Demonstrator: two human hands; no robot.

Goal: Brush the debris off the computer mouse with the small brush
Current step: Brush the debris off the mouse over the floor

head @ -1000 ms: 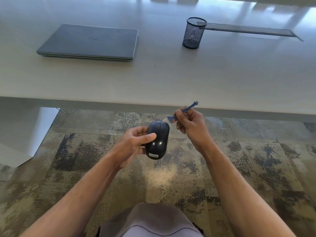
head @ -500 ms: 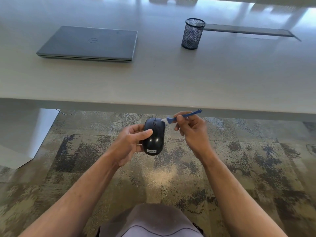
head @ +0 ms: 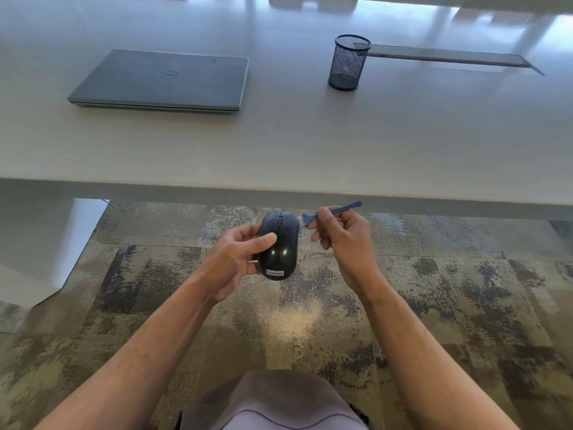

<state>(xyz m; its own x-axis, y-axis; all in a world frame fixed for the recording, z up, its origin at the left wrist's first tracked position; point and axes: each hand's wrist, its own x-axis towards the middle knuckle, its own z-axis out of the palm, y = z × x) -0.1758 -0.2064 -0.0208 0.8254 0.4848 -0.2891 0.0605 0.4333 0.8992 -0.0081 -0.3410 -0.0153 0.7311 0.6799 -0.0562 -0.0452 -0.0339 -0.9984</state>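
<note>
The bristle end of the small brush is blurred, and it cannot be determined whether it touches the computer mouse or stops just beside its front right edge. No debris can be made out on the black shell. The middle of the blue handle is covered by the fingers of the right hand, by which it is pinched; only the flared tail and the head project on either side. The underside and left flank of the mouse are hidden by the left hand, by which the mouse is grasped, thumb laid across the top and fingers curled beneath. The mouse is held in the air in front of the table edge, above the patterned carpet (a white label is seen at its near end).

On the table, well apart from the hands, a closed grey laptop is noted at the left and a black mesh pen cup at the right, its contents not discernible through the mesh. A long grey strip is set into the tabletop behind the cup. A table leg is partly cut off at the left. Both forearms and a grey-clad lap are cut off by the lower frame edge.
</note>
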